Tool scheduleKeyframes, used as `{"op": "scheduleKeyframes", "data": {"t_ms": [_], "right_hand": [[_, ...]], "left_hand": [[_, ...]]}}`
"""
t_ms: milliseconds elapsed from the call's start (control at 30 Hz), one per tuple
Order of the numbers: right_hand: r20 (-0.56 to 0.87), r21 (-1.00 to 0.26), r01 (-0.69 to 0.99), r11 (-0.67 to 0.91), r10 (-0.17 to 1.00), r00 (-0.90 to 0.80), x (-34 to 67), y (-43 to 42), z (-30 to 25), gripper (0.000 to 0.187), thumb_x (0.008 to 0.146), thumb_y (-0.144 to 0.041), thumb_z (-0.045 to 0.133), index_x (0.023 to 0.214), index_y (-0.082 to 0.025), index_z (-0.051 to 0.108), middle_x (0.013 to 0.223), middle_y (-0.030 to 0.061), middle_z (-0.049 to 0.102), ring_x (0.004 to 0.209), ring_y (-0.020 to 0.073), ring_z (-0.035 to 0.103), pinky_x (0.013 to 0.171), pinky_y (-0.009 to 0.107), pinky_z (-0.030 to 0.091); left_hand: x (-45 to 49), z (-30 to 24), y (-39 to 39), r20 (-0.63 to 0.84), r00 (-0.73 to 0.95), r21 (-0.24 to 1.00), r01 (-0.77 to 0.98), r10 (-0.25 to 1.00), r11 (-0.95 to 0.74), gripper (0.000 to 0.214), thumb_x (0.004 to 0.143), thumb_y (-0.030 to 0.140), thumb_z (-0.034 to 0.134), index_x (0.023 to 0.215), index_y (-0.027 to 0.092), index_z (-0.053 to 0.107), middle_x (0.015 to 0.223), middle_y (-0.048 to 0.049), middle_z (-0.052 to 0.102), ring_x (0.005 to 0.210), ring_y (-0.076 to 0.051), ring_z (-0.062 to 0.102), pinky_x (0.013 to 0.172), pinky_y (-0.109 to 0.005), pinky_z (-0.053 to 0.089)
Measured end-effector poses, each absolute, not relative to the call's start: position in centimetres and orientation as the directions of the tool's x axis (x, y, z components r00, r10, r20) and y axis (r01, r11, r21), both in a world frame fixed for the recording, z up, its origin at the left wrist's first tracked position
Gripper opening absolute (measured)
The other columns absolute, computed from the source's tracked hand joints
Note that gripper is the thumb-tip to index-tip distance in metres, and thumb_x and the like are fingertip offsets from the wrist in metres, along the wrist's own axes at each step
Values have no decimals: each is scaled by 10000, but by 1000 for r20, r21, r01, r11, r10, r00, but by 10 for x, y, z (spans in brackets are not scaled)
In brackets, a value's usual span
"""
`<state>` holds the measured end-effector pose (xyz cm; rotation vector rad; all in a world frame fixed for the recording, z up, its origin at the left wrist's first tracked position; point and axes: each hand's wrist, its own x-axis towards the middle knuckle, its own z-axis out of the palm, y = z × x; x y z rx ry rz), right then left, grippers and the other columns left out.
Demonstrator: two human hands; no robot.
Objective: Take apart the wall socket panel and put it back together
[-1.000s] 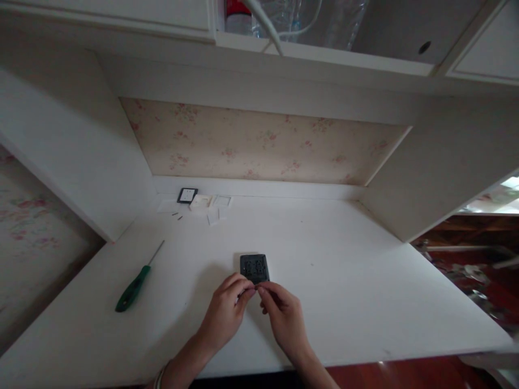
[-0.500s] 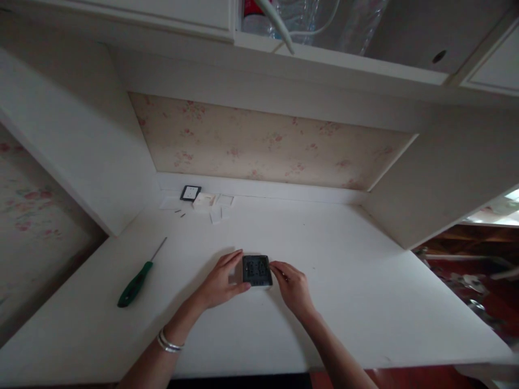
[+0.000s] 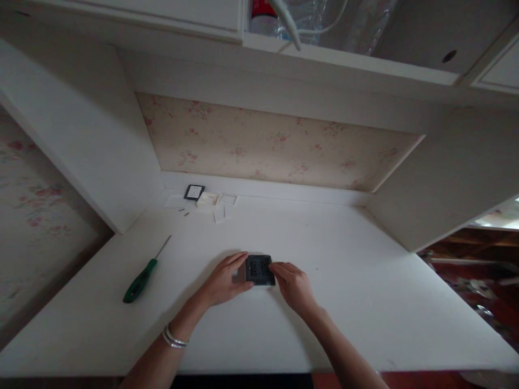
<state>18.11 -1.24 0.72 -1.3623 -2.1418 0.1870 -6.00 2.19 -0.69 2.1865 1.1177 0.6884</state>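
Observation:
On the white tabletop lies a square black wall-socket unit (image 3: 260, 270), its dark back side with small fittings facing up and a pale side below. My left hand (image 3: 225, 281) grips its left side, thumb at the near corner and fingers at the far corner. At its right edge my right hand (image 3: 292, 283) is closed in a pinch, fingertips over the unit's inside; whatever they pinch is too small or hidden to make out. Off to the left rests a screwdriver (image 3: 141, 279) with a green handle, its shaft pointing away from me.
Near the back wall lie a black-framed socket (image 3: 194, 192), an off-white mounting box (image 3: 208, 200), a thin white frame (image 3: 228, 200), white plastic pieces (image 3: 219, 216) and two small screws (image 3: 186, 214). An open shelf (image 3: 348, 59) with bottles and a cable hangs above.
The whole view has shifted slightly. My right fingertips have moved a little inward over the socket unit's right edge. My left hand keeps its hold.

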Motion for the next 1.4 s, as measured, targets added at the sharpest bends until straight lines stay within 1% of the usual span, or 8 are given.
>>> {"op": "scheduleKeyframes", "data": {"t_ms": [167, 367, 500, 733, 967, 1100, 1233, 1400], "right_hand": [[318, -307, 837, 453, 878, -358, 180, -11, 22, 275, 886, -111, 458, 1016, -252, 654, 976, 30, 700, 833, 162, 621, 722, 249, 483], [252, -436, 768, 470, 882, -397, 184, -7, 31, 263, 893, -132, 448, 972, -251, 669, 973, 24, 697, 862, 152, 637, 764, 251, 489], [261, -530, 705, 472, 881, -394, 184, -3, 34, 242, 891, -175, 464, 943, -249, 688, 956, 21, 702, 841, 155, 652, 750, 261, 498], [272, -547, 709, 444, 896, -352, 183, 2, 28, 219, 897, -199, 466, 909, -222, 683, 895, 34, 698, 816, 160, 642, 748, 270, 495], [306, -563, 682, 467, 884, -352, 184, -1, 16, 274, 898, -164, 432, 1019, -226, 669, 1032, 48, 688, 928, 172, 640, 831, 298, 495], [303, -551, 719, 423, 905, -300, 181, -1, 17, 261, 897, -205, 455, 1056, -236, 659, 988, 49, 700, 862, 175, 652, 786, 295, 505], [309, -584, 686, 433, 901, -306, 181, -1, 19, 219, 878, -214, 486, 980, -235, 678, 955, 39, 699, 847, 166, 645, 763, 276, 501], [298, -629, 675, 386, 921, -250, 182, -1, 16, 189, 851, -222, 512, 945, -235, 676, 865, 20, 701, 680, 142, 625, 652, 250, 497]], "left_hand": [[-60, -8, 21, 167, 519, 697, 539, 838, -472, 719, 778, 475, 619, 1406, 243, 356, 1461, -48, 369, 1335, -228, 340, 1119, -393, 279], [-61, -7, 21, 156, 527, 706, 532, 835, -467, 719, 781, 467, 615, 1414, 267, 337, 1470, -43, 356, 1335, -243, 341, 1115, -418, 282], [-61, -6, 21, 159, 526, 700, 537, 836, -471, 724, 780, 476, 615, 1414, 260, 338, 1467, -44, 361, 1335, -236, 342, 1116, -407, 283], [-61, -7, 20, 164, 535, 662, 563, 829, -495, 701, 808, 500, 574, 1415, 244, 336, 1466, -49, 363, 1333, -232, 346, 1111, -391, 289], [-62, -7, 20, 156, 548, 653, 567, 822, -502, 719, 812, 510, 565, 1425, 229, 315, 1475, -60, 345, 1337, -233, 338, 1113, -390, 284], [-62, -4, 19, 157, 544, 661, 563, 825, -497, 690, 819, 498, 561, 1418, 245, 329, 1472, -57, 351, 1333, -236, 345, 1109, -401, 291], [-61, -6, 19, 165, 534, 661, 564, 829, -494, 692, 812, 480, 576, 1417, 245, 333, 1472, -57, 350, 1329, -241, 349, 1106, -408, 296], [-61, -6, 20, 157, 536, 668, 562, 830, -489, 699, 806, 477, 583, 1418, 249, 331, 1473, -60, 349, 1330, -253, 347, 1107, -420, 292]]}}
